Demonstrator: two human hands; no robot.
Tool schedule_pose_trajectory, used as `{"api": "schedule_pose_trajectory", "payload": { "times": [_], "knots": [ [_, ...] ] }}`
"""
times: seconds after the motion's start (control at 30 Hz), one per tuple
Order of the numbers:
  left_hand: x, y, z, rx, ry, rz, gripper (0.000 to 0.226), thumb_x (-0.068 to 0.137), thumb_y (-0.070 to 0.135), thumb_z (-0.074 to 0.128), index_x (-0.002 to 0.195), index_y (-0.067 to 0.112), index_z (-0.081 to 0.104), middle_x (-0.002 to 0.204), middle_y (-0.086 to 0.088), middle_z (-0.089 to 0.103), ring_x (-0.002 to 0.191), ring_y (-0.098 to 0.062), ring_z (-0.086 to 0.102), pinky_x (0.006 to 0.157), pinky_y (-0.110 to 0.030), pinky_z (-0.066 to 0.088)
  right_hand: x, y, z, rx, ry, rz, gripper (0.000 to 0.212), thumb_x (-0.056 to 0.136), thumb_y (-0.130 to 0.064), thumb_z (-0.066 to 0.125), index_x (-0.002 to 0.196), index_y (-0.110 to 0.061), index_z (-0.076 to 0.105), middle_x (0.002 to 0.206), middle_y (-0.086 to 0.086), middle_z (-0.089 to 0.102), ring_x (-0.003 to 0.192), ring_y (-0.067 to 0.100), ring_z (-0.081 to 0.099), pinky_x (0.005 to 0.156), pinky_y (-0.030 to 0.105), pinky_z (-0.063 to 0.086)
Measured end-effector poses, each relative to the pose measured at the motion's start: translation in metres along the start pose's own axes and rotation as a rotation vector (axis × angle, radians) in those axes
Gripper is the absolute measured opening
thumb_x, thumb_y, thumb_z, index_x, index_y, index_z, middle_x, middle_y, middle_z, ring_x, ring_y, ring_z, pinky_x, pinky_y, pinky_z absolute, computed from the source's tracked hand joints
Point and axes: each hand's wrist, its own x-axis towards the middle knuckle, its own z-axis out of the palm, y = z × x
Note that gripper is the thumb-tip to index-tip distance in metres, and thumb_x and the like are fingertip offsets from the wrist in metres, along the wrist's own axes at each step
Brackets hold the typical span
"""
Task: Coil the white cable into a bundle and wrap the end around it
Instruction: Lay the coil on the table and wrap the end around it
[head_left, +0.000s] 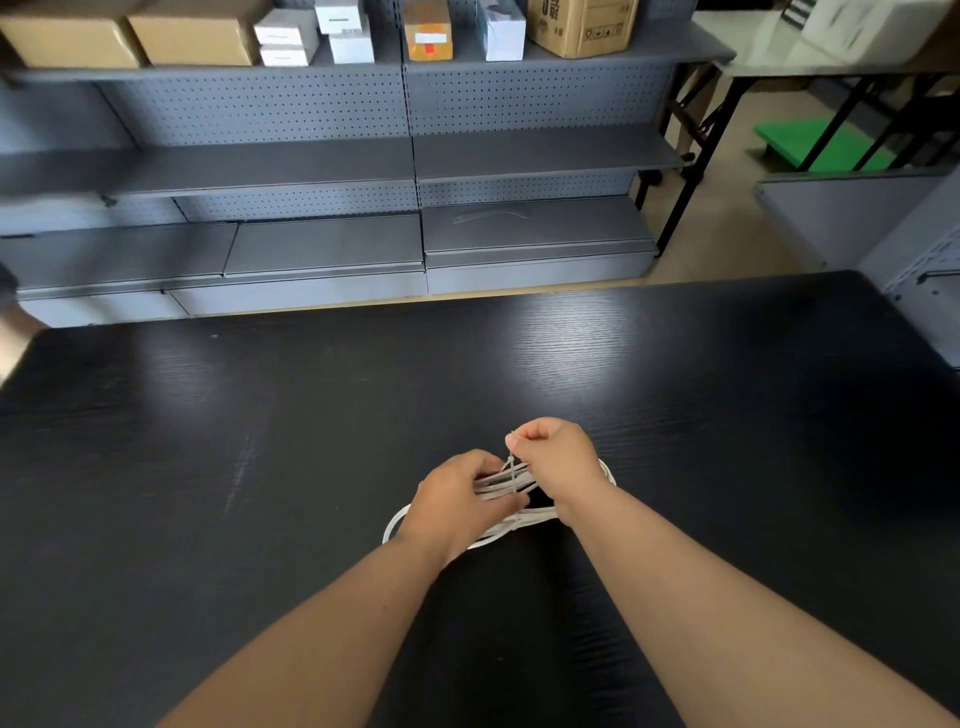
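Holding a thin white cable (524, 517) gathered into a loose, flattened bundle of several long loops, two bare hands meet at the lower centre of the frame, just above a black wood-grain table (260, 441). The strands are slim, smooth and plain white, lying roughly side by side rather than neatly stacked.

The bundle's long axis slants from lower left to upper right. One rounded loop end sticks out to the lower left of the left wrist; the other curves out behind the right wrist.

The left hand (457, 499) has its fingers curled round the middle of the bundle, gripping the strands together. The right hand (556, 462), slightly higher in the frame, pinches a single strand of the same cable between thumb and forefinger. That strand runs straight down from the pinch and crosses the gathered strands at about a right angle.

Grey metal pegboard shelving (311, 166) fills the upper half of the frame. Its top shelf carries brown cardboard boxes (197, 36) and small white cartons (285, 36). Their labels are too small to read. A tan carton (582, 26) at upper centre-right shows a large printed "U" and handling symbols.
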Motion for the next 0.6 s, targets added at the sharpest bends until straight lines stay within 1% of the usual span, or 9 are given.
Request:
{"api": "schedule_pose_trajectory", "payload": {
  "times": [0.07,0.1,0.17,0.23,0.27,0.33,0.43,0.53,0.6],
  "knots": [
    [-0.0012,-0.0007,-0.0029,0.110,-0.074,0.020,0.055,0.071,0.041,0.075,0.120,0.030,0.052,0.116,0.016,0.056,0.109,-0.004,0.051,0.098,-0.027,0.041,0.0000,-0.0005,-0.0011,-0.015,-0.008,-0.004,0.006,0.088,-0.018,0.061,0.083,-0.016,0.064,0.079,-0.005,0.060,0.079,0.013,0.054,0.073,0.029,0.044],
    [-0.0020,-0.0002,-0.0039,0.127,-0.090,0.031,0.062,0.070,0.041,0.076,0.124,0.030,0.048,0.122,0.017,0.054,0.114,-0.004,0.049,0.102,-0.030,0.038,0.0002,-0.0007,-0.0017,-0.023,-0.009,-0.007,0.006,0.089,-0.019,0.060,0.085,-0.015,0.064,0.081,-0.004,0.060,0.078,0.013,0.054,0.073,0.028,0.044],
    [-0.0032,0.0000,-0.0036,0.131,-0.090,0.053,0.068,0.069,0.038,0.078,0.127,0.030,0.045,0.127,0.017,0.052,0.118,-0.004,0.047,0.105,-0.034,0.036,0.0019,0.0000,-0.0026,-0.037,-0.005,-0.021,0.005,0.089,-0.018,0.060,0.087,-0.015,0.063,0.083,-0.002,0.060,0.078,0.012,0.054,0.067,0.024,0.043],
    [-0.0049,0.0009,-0.0033,0.167,-0.081,0.072,0.066,0.069,0.038,0.078,0.126,0.030,0.045,0.127,0.016,0.051,0.118,-0.005,0.047,0.105,-0.034,0.035,0.0031,0.0010,-0.0035,-0.053,0.001,-0.033,0.005,0.089,-0.016,0.060,0.086,-0.016,0.063,0.080,-0.002,0.060,0.079,0.014,0.055,0.061,0.022,0.042],
    [-0.0052,0.0010,-0.0031,0.178,-0.077,0.081,0.066,0.069,0.039,0.078,0.126,0.030,0.045,0.126,0.016,0.051,0.118,-0.004,0.046,0.105,-0.034,0.035,0.0034,0.0014,-0.0038,-0.059,0.003,-0.038,0.006,0.089,-0.016,0.059,0.085,-0.016,0.063,0.078,-0.002,0.060,0.079,0.015,0.056,0.063,0.023,0.044],
    [-0.0057,0.0011,-0.0035,0.193,-0.077,0.093,0.065,0.069,0.039,0.078,0.125,0.031,0.045,0.124,0.017,0.052,0.116,-0.005,0.047,0.105,-0.035,0.035,0.0041,0.0015,-0.0039,-0.074,0.005,-0.050,0.007,0.088,-0.015,0.059,0.083,-0.016,0.064,0.078,-0.001,0.063,0.081,0.017,0.059,0.072,0.029,0.048],
    [-0.0056,0.0002,-0.0016,0.206,-0.055,0.119,0.059,0.071,0.038,0.076,0.122,0.031,0.046,0.119,0.017,0.053,0.112,-0.006,0.049,0.103,-0.037,0.036,0.0032,-0.0010,-0.0033,-0.089,0.003,-0.063,0.008,0.089,-0.015,0.058,0.085,-0.016,0.065,0.087,0.004,0.068,0.086,0.019,0.062,0.084,0.036,0.053],
    [-0.0061,-0.0018,0.0003,0.177,-0.014,0.122,0.052,0.075,0.035,0.073,0.120,0.032,0.048,0.117,0.018,0.054,0.110,-0.005,0.049,0.102,-0.039,0.037,0.0026,-0.0024,-0.0016,-0.044,0.015,-0.090,0.011,0.089,-0.013,0.057,0.081,-0.018,0.063,0.085,0.004,0.067,0.083,0.018,0.062,0.086,0.038,0.053],
    [-0.0060,-0.0033,0.0010,0.171,-0.011,0.118,0.046,0.077,0.037,0.071,0.118,0.033,0.049,0.115,0.019,0.054,0.108,-0.004,0.050,0.101,-0.039,0.038,0.0016,-0.0033,-0.0020,-0.042,0.017,-0.095,0.010,0.089,-0.013,0.058,0.082,-0.018,0.063,0.085,0.004,0.067,0.084,0.018,0.062,0.085,0.037,0.053]
  ]
}}
